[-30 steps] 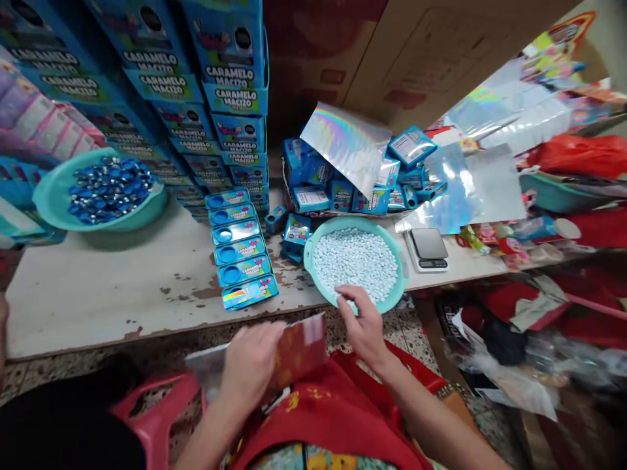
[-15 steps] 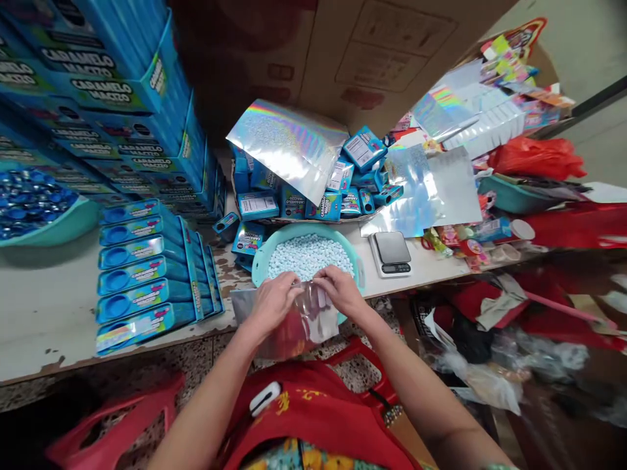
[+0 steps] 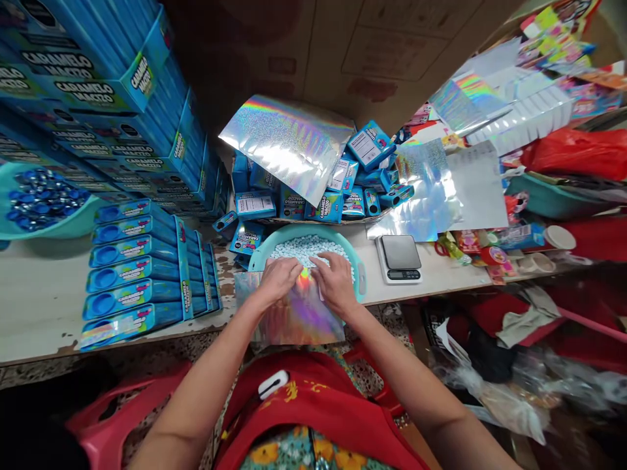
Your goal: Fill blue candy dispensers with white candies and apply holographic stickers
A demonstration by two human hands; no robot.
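Note:
My left hand (image 3: 280, 281) pinches the upper edge of a shiny holographic sheet (image 3: 304, 316) near its middle. On the same edge, a short gap to the right, my right hand (image 3: 335, 282) grips the sheet with bent fingers. The sheet hangs from the hands toward my lap, glinting orange and purple. Just beyond the fingers lies a teal basin (image 3: 361, 277) of small pale-blue pellets (image 3: 313, 248), its near part hidden by hands and sheet. My fingertips are over the near pellets; whether they touch them I cannot tell.
A small digital scale (image 3: 400, 258) sits right of the basin. Behind it, blue candy boxes (image 3: 257, 203) lie heaped under another holographic sheet (image 3: 289, 143). Stacked blue display boxes (image 3: 122, 274) stand left, near a basin (image 3: 88, 219) of blue-wrapped pieces. The table's front edge (image 3: 441, 294) runs close by.
The sheet has turned from a silvery, see-through look to orange and purple glints. Both hands have moved slightly up, over the pellets. The camera view has shifted a little.

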